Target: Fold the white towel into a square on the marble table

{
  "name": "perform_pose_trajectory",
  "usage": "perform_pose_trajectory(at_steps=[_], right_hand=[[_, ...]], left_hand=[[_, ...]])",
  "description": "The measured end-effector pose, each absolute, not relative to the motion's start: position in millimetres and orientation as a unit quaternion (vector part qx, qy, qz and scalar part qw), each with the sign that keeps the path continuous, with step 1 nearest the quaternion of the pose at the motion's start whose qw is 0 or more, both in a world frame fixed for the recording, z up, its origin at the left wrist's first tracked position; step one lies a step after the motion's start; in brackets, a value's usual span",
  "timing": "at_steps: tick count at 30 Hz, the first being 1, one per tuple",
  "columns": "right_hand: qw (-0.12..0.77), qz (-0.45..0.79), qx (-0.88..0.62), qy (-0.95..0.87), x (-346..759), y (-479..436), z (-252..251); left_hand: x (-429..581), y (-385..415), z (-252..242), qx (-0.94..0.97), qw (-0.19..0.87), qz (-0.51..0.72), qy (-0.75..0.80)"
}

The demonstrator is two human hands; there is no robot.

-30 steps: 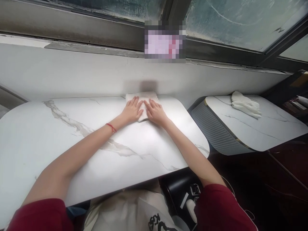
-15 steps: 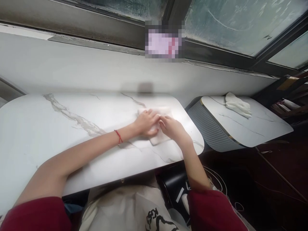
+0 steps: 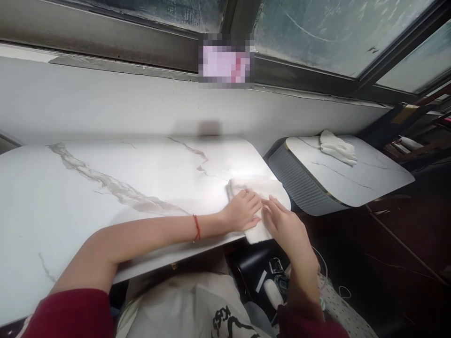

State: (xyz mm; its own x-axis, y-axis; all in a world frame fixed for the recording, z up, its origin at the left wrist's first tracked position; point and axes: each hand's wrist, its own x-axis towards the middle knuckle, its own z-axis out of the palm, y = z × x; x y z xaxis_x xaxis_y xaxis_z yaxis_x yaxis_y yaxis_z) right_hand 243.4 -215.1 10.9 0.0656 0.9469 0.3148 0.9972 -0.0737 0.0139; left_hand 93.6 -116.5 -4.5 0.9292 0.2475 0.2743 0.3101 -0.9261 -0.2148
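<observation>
A folded white cloth (image 3: 260,234) lies on the right end of the white marble-patterned table (image 3: 116,155), its near corner hanging over the front edge. My left hand (image 3: 244,210), with a red string bracelet on the wrist, presses down on the middle of the cloth with its fingers bent and together. Beside it, my right hand (image 3: 282,223) grips the cloth's right part, fingertips close to those of the left. The undersides of both hands are hidden.
To the right stands a cabinet (image 3: 312,183) with ribbed grey sides; a crumpled white cloth (image 3: 338,148) lies on its top. A black seat (image 3: 246,267) holding small items is below the table edge. Behind are a wall (image 3: 141,103) and window frames (image 3: 310,70).
Both hands and the cloth have slid right and toward me, from further in on the table to its near right corner. The view has shifted slightly to the right.
</observation>
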Motion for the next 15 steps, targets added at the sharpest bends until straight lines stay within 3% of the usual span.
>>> perform_pose_trajectory(at_steps=[10,15], right_hand=[[0.192,-0.02,-0.726,-0.66,288,-179,-2],[0.171,0.008,-0.727,-0.665,296,-178,3]], left_hand=[[138,-78,-10,-0.969,0.103,-0.141,-0.174],[138,-80,-14,-0.966,0.1,-0.147,-0.186]])
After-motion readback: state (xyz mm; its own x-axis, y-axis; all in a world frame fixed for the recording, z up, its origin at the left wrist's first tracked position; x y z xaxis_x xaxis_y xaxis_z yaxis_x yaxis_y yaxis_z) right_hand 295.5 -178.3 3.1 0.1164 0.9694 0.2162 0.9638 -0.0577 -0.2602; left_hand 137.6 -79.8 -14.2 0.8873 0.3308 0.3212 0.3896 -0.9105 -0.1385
